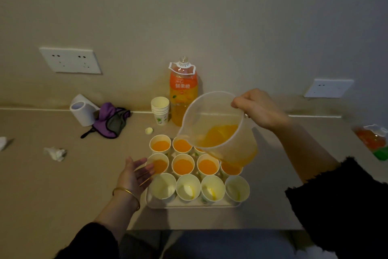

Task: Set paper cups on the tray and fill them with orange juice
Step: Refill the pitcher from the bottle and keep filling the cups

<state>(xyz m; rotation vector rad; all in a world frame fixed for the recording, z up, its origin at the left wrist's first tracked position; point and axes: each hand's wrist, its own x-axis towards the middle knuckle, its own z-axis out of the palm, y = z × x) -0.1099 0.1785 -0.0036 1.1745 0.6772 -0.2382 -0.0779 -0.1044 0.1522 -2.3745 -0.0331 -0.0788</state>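
Note:
A pale tray on the table carries several paper cups in three rows. The back and middle rows hold orange juice; the front row cups show only traces at the bottom. My right hand grips the handle of a clear plastic jug, tilted to the left over the tray's right side, its spout low above the cups, juice inside. My left hand hovers with straight fingers beside the tray's left edge, next to a middle-row cup. An uncapped orange juice bottle stands behind the tray.
A stack of spare paper cups stands left of the bottle. A small cap lies nearby. A tissue roll, a purple cloth item and a crumpled tissue lie at left. A bag sits far right.

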